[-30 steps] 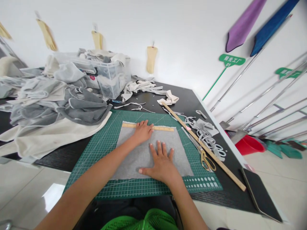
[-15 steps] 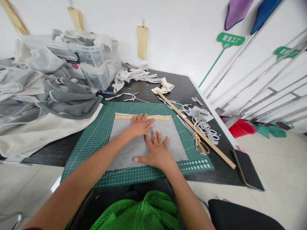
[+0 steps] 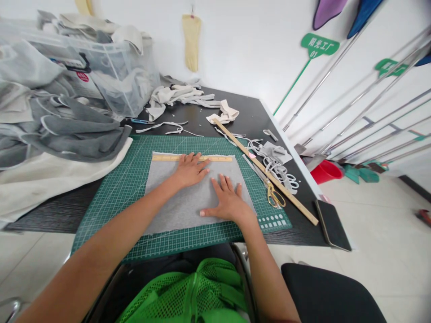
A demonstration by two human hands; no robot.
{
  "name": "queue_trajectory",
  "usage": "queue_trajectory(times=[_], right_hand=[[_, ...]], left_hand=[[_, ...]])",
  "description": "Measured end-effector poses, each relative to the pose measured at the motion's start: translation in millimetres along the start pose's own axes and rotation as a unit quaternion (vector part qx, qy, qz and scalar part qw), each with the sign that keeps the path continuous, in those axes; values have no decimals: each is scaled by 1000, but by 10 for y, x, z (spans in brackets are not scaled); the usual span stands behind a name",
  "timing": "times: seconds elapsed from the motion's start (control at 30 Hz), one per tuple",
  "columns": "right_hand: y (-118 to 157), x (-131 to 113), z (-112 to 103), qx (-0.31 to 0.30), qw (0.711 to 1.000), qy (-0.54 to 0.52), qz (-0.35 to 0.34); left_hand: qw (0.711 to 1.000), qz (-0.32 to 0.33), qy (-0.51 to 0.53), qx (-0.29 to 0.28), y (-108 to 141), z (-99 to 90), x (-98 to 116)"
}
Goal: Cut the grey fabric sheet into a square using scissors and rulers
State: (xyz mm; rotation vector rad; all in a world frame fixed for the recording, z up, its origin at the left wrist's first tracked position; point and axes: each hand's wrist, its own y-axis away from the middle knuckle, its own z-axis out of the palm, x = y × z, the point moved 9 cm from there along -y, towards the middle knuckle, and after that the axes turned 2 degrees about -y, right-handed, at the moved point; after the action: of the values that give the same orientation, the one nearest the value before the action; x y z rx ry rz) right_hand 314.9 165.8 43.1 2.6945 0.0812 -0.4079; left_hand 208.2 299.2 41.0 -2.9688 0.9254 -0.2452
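A grey piece of cloth (image 3: 175, 204) lies flat on a green gridded cutting mat (image 3: 101, 215). Along the cloth's far edge rests a short wooden ruler (image 3: 222, 158). My left hand (image 3: 190, 170) is spread over the cloth, its fingertips on the ruler's middle, part of which they cover. To its right, my right hand (image 3: 229, 199) lies with fingers apart on the right half of the cloth, holding nothing. Gold-handled scissors (image 3: 274, 195) lie on the mat's right side, beside a long wooden ruler (image 3: 289, 196).
Grey and white cloth (image 3: 77, 130) is heaped at the left, by a clear plastic bin (image 3: 131, 85) full of fabric. Scraps and strips (image 3: 279, 168) lie at the right, and a phone (image 3: 333, 224) sits on the right table edge. A blue-handled tool (image 3: 141, 121) lies behind the mat.
My right hand has slid to the right across the cloth, away from my left hand. My left hand stays at the ruler. The whole view has shifted slightly.
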Motion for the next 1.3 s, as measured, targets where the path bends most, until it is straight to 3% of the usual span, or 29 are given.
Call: queue_trajectory(times=[0.17, 0.27, 0.37, 0.47, 0.57, 0.67, 0.8, 0.93, 1.13, 1.2, 1.3], right_hand=[[1, 360, -101, -12, 1000, 16, 11], [27, 478, -118, -24, 1000, 19, 7], [95, 559, -141, -17, 998, 29, 47], [161, 396, -198, 28, 997, 60, 47], [169, -91, -205, 82, 993, 59, -54], [96, -386, -51, 53, 995, 33, -78], [15, -344, 107, -5, 999, 27, -33], [12, -216, 151, -37, 998, 41, -34], [-40, -167, 192, -22, 997, 67, -34], [-60, -162, 217, -20, 996, 79, -31], [-86, -149, 240, -11, 995, 98, -31]], left_hand=[[1000, 0, 7, 6, 0, 5, 1], [1000, -4, 11, 2, 9, 4, -1], [1000, -1, 25, 0, 21, -8, 14], [999, 0, 36, 3, 29, -19, 18], [1000, -3, 30, 5, 34, -18, 7], [1000, 5, 25, 5, 36, -19, 12], [999, 9, 36, 9, 36, -43, 15], [999, 11, 40, 14, 65, -84, 25], [989, 14, -13, 143, 245, -318, 100], [987, 3, -29, 155, 319, -317, 115], [991, -34, -18, 131, 453, -240, 48]])
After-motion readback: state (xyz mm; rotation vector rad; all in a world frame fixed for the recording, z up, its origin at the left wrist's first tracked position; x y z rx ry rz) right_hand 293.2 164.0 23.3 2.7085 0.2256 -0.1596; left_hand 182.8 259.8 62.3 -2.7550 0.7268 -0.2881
